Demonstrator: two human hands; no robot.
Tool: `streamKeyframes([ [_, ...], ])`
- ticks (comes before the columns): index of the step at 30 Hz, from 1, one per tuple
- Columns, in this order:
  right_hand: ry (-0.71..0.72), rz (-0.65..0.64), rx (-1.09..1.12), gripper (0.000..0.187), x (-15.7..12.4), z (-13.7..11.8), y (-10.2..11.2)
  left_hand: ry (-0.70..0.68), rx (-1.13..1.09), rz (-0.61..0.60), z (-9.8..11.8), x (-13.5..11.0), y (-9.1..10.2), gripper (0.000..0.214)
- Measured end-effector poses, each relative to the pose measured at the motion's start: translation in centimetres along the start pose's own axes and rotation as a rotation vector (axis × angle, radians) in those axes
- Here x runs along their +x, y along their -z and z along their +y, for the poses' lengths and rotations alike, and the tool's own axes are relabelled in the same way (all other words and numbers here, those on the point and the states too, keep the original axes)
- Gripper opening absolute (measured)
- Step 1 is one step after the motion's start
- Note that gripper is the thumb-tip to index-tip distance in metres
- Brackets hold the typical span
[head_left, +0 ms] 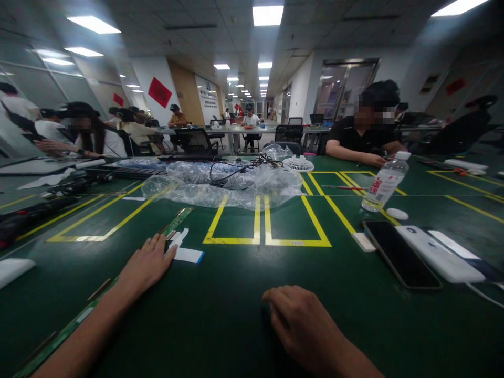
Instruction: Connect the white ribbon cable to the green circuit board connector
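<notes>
Fingers of your left hand (147, 260) are stretching forward, slightly bent and close together, and they are covering a part of the long green circuit board (179, 220). Whether they are gripping the board or only resting on it, I cannot tell. The board is lying on the green table (236, 325); one end is showing beyond your fingertips, and a green strip is showing also along your left forearm, toward the lower left corner. Just beside your thumb, a white flat cable (189, 255) with a blue end is lying on the table. Your right hand (297, 315) is resting well apart from the board, half open, with the fingers loosely curling inward, and it is holding nothing that I can see; the inside of the palm is hiding from view.

Farther ahead, yellow tape (232, 241) is marking frames on the table, and clear plastic wrap (228, 198) is lying across some of them, with black cables (224, 176) on top. To the right, a bottle (384, 184) is standing behind a dark phone (397, 252) and a white phone (437, 252). Across the table, a co-worker in black (362, 134) is sitting and leaning over the tabletop
</notes>
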State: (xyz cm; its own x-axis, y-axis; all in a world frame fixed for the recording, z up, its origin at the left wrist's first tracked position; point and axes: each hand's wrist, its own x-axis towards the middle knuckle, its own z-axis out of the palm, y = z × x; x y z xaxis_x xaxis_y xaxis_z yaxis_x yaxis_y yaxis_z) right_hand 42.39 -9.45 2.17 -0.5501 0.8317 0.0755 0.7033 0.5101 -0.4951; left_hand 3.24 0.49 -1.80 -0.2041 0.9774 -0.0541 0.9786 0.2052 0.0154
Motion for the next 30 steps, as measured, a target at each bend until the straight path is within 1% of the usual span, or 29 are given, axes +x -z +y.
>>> streamKeyframes([
  [9,-0.008,-0.003,-0.002,0.027,0.1,0.1,0.1,0.069,-0.044,0.072,-2.2,0.5,-0.5,0.098],
  [11,-0.003,-0.008,-0.007,0.027,0.2,0.1,0.1,0.065,-0.041,0.107,-2.1,0.5,-0.5,0.096],
  [13,-0.003,-0.008,-0.013,0.027,0.1,0.2,0.0,0.026,-0.022,0.133,-1.5,0.3,-0.4,0.091],
  [15,-0.004,-0.002,-0.012,0.027,0.1,0.3,-0.1,-0.056,-0.007,0.112,-0.2,0.0,-0.2,0.084],
  [18,0.004,0.008,-0.002,0.027,0.1,0.6,-0.2,-0.275,-0.024,0.042,3.1,-1.3,0.1,0.074],
  [21,0.008,0.017,0.013,0.027,0.1,0.6,-0.3,-0.521,-0.079,0.009,6.9,-3.5,0.6,0.067],
  [24,0.012,0.042,0.033,0.026,0.2,0.3,-0.4,-0.712,-0.111,-0.039,10.1,-5.9,1.2,0.066],
  [27,0.023,0.071,0.020,0.022,0.4,-0.1,-0.5,-0.846,-0.122,-0.093,12.2,-7.7,1.6,0.069],
  [30,0.065,0.100,-0.029,0.021,0.6,-0.6,-1.1,-0.924,-0.143,-0.107,13.0,-8.4,1.5,0.074],
])
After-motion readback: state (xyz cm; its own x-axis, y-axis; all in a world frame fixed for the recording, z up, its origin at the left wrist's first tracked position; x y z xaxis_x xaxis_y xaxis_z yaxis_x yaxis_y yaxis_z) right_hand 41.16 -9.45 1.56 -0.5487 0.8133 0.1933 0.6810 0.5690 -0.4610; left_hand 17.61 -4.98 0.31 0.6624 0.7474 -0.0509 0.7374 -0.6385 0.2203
